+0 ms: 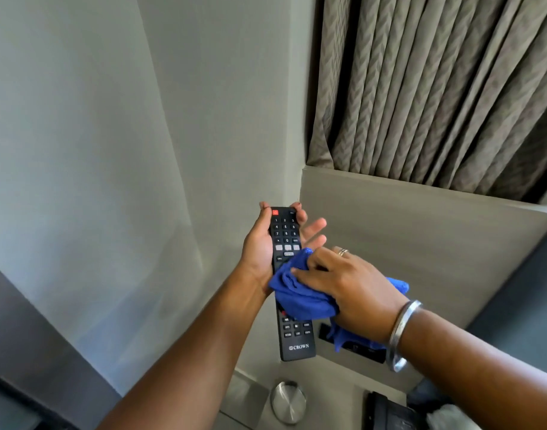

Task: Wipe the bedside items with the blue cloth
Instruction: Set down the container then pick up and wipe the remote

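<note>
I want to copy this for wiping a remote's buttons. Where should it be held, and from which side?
Hold the remote by its long side edges from behind, as the left hand does: palm under the back, button face exposed to the blue cloth in the right hand.

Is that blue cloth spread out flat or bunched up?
Bunched up: the blue cloth is wadded under the right hand, pressed on the remote.

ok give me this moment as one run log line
step: wiping remote | left hand: holds remote upright | right hand: presses blue cloth on remote's middle buttons | below: round metal object untouched
</note>
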### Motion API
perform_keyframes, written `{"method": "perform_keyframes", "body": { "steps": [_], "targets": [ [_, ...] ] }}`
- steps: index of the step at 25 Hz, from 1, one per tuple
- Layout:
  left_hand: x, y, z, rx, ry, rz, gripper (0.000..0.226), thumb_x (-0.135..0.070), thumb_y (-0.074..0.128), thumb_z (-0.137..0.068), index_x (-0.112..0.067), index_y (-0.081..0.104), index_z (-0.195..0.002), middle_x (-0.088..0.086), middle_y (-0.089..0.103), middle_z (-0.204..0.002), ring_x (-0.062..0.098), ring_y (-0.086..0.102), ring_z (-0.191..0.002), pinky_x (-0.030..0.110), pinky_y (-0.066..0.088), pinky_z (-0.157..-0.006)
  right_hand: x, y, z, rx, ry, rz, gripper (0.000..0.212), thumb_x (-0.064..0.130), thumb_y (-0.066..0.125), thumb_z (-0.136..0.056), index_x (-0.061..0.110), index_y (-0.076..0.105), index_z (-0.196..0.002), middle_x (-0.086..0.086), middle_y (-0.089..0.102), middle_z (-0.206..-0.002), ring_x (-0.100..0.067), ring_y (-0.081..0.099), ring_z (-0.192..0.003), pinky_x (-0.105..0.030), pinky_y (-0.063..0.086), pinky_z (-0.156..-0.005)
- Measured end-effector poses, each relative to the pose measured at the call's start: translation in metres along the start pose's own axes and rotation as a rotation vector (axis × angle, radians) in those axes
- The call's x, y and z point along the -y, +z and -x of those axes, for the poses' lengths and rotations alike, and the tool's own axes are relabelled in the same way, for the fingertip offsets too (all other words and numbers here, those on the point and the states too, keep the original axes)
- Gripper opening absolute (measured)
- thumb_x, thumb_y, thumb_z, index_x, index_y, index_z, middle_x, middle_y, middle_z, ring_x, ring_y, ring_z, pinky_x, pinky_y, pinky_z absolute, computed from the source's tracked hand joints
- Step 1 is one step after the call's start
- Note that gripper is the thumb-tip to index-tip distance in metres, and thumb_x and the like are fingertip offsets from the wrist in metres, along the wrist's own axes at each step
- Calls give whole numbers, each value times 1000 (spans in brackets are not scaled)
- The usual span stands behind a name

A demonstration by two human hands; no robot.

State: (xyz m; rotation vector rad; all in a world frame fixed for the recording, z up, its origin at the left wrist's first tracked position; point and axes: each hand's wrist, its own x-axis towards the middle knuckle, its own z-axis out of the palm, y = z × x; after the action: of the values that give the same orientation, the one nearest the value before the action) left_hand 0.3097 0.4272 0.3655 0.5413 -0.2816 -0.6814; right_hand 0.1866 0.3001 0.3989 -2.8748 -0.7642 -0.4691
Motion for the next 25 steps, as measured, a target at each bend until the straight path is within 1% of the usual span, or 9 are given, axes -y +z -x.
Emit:
{"method": "perform_keyframes", "body": {
  "steps": [2,6,8,11,15,18,20,22,25],
  "targets": [
    [7,0,-1,4,-30,14,57,-61,34,-97,-12,57,-113,5,64,-100,33,65,-109,48,55,-91,-4,-3,-4,-74,22,31,47,14,79,-61,21,68,-106,-5,55,-87,-22,50,-70,-32,48,-61],
    [9,4,-5,50,-69,45,57,-60,38,-96,-11,60,-113,8,70,-106,38,60,-118,50,55,-92,1,2,-13,-178,114,22,32,17,72,-76,21,68,-107,-7,54,-84,-23,51,-70,-39,52,-60],
    [12,-1,-6,44,-66,30,59,-60,35,-97,-10,60,-113,9,70,-108,39,61,-117,49,55,-91,-5,4,-8,-170,133,53,34,16,75,-73,21,68,-106,-9,55,-85,-23,51,-69,-37,51,-58],
    [17,-7,-6,76,-55,58,59,-59,35,-98,-7,57,-116,11,71,-106,36,67,-107,45,58,-84,-13,3,0,-153,165,94,38,11,76,-69,22,68,-105,-9,54,-85,-26,50,-66,-38,50,-56],
    [13,-10,-5,108,-54,88,60,-58,37,-98,-6,59,-119,12,69,-109,35,64,-112,45,54,-92,-25,-9,-1,-127,179,172,41,2,78,-58,17,70,-96,-10,55,-81,-29,52,-65,-36,47,-55],
    [15,-7,-14,81,-52,-59,60,-60,37,-97,-8,59,-120,11,66,-119,31,62,-115,43,52,-95,-28,-9,-12,-266,238,127,45,0,72,-61,17,69,-104,-10,57,-88,-30,53,-71,-35,48,-60],
    [12,-2,-25,45,-48,-23,60,-61,34,-97,-10,60,-113,7,70,-113,31,65,-112,44,56,-91,-15,9,-10,-297,286,-6,43,1,67,-67,14,68,-108,-12,58,-92,-32,55,-76,-40,52,-65],
    [7,-6,-37,-20,-8,17,60,-61,30,-97,-10,59,-105,4,68,-102,31,68,-105,45,57,-87,-2,34,7,-215,205,-100,39,6,69,-68,12,68,-106,-12,58,-89,-31,56,-74,-38,52,-68],
    [19,-24,-46,-151,10,-39,58,-60,31,-98,-10,61,-104,3,64,-92,31,71,-91,42,59,-82,-4,63,46,21,64,-111,44,13,70,-65,16,66,-108,-8,57,-86,-26,53,-67,-35,51,-62]
  ]
}}
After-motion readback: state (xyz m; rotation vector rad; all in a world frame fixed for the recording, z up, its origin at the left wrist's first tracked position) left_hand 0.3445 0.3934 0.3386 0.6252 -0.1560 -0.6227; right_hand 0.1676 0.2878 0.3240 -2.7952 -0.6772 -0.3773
